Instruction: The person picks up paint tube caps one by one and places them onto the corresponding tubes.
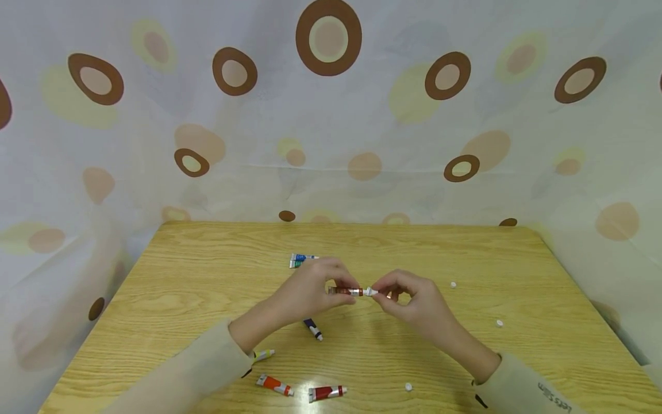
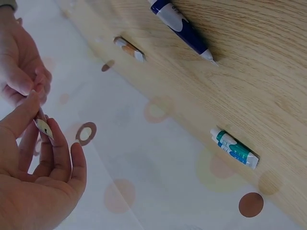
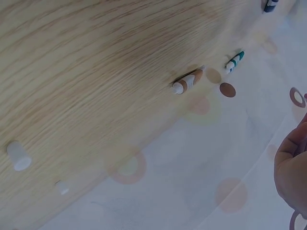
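Over the middle of the yellowish wood-grain table (image 1: 233,247), the left hand (image 1: 312,291) pinches a slim reddish-brown and silver paint tube (image 1: 347,291) while the right hand (image 1: 420,303) pinches its small white tip (image 1: 369,291), presumably keeping it level and steady between them.

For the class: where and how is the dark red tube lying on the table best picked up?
I'd judge a mid-body pinch best: the dark red tube lies lengthwise across the head view, so thumb and finger should fit over its long sides. Come from above; the orange-red tube lies near its flat left end.
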A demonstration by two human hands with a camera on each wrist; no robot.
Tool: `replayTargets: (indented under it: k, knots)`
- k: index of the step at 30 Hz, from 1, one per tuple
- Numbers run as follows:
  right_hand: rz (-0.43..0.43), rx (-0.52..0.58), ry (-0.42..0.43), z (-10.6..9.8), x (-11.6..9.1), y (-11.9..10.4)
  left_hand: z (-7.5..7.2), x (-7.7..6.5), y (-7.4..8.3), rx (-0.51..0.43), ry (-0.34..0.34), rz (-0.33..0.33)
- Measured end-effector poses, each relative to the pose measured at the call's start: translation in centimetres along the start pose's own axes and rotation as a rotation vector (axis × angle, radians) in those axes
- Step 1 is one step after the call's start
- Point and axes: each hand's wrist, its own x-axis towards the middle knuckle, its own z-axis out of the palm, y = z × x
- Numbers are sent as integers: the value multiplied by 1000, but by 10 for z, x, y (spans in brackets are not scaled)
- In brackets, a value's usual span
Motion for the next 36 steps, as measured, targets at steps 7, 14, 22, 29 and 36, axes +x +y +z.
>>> replayTargets:
  k: [7, 14, 22, 29, 36]
  knots:
    - [-42, 9, 1, 2, 1, 0, 2, 1, 2, 25, -5, 21]
    - [-68, 12, 3, 4, 1, -1, 3, 2, 3, 38, 5, 50]
    - [-87, 13, -2, 4, 1, 1, 3, 2, 5, 39, 10, 46]
    - [-66, -11, -5, 4, 0, 0, 4, 3, 6, 56, 5, 43]
    - [-97, -25, 10, 6, 0, 1, 4, 3, 6, 58, 7, 49]
